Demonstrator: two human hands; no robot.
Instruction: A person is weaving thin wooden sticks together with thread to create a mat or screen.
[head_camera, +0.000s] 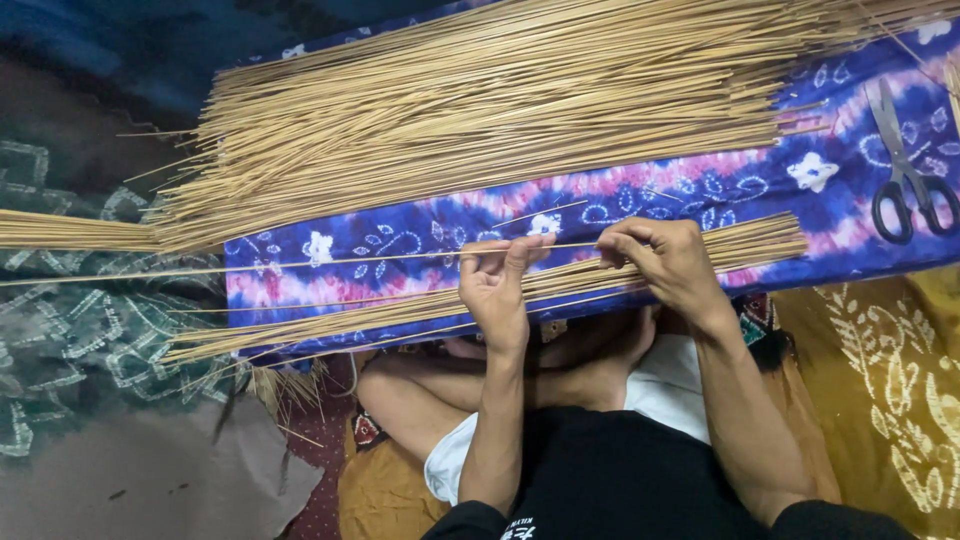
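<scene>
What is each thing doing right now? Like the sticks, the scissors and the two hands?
left hand: fingers pinched on the single thin stick.
right hand: fingers curled, pinching the same stick.
single thin stick: held level, stretched out to the left.
small stick bundle: lying flat on the cloth, under the hands.
big stick pile: lying loose, fanned out.
scissors: shut, lying flat, untouched.
tie-dye cloth: spread out beneath the sticks.
</scene>
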